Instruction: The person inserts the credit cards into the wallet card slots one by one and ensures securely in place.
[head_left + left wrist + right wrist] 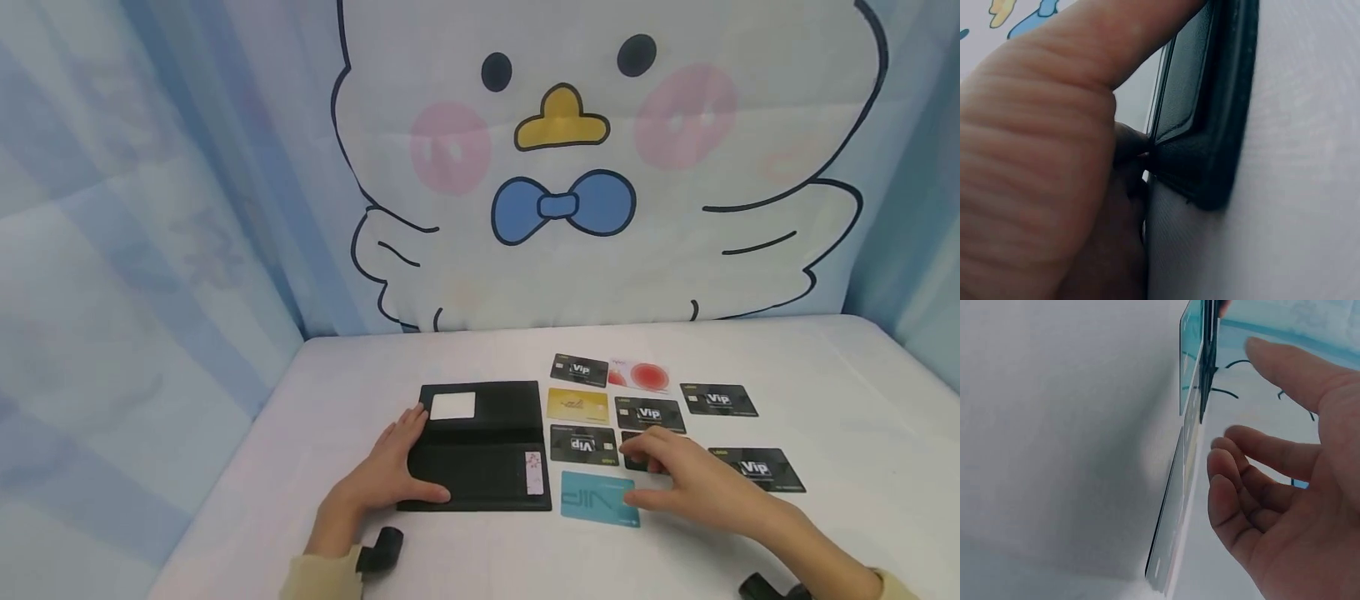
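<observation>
Your left hand [399, 454] spreads thumb and fingers at the wallet's [472, 481] left edge; press there to steady it. Your right hand [693, 479] hovers over the cards [583, 444], fingers loosely bent, pinching nothing; take one by its edge. The wallet, black, lies open left of them.

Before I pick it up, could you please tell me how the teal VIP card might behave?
The teal VIP card will probably be stiff, as its edges look straight. It is likely light, being so thin. Since it lies flat on the white tabletop, it may slide when pushed and be awkward to lift.
</observation>
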A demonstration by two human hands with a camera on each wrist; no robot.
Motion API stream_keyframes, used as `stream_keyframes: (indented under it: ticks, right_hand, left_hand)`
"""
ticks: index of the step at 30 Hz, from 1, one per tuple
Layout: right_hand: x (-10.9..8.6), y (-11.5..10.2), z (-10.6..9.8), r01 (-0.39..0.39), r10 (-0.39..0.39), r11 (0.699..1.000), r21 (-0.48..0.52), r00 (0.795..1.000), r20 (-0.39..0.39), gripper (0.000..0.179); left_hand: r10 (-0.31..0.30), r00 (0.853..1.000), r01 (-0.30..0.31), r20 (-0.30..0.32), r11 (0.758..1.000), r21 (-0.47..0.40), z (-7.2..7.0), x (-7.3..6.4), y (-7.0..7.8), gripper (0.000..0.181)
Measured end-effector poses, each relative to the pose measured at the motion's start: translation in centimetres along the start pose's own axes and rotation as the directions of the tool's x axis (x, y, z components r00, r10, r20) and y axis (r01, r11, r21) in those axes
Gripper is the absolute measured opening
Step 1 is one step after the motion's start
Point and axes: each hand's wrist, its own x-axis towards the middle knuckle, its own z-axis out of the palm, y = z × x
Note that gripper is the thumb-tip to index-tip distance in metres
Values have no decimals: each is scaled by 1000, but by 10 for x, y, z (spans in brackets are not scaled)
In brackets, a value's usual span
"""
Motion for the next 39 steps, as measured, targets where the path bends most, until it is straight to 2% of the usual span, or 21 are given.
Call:
stream_keyframes:
  ticks: [8,17,25,33,39]
  right_hand:
    - [-5,0,10,-33,34,998,-61,999,17,52]
    - [-5,-3,19,-44,48,996,-78,998,42,59]
    - [-9,-2,21,-34,39,995,-92,998,55,55]
    - [-8,-2,24,-77,83,993,-88,995,57,47]
    - [-4,-2,24,-157,159,987,-43,985,60,45]
  left_hand:
    - [15,1000,-15,6,1000,14,-3,1,-2,121]
    - [-40,999,40,0,999,4,-3,-6,-3,122]
    - [-8,1000,8,-1,1000,-4,-2,-6,-3,122]
    - [-6,1000,6,0,1000,-9,1,-3,-4,122]
    - [-13,1000,13,-4,1000,1,2,2,-3,123]
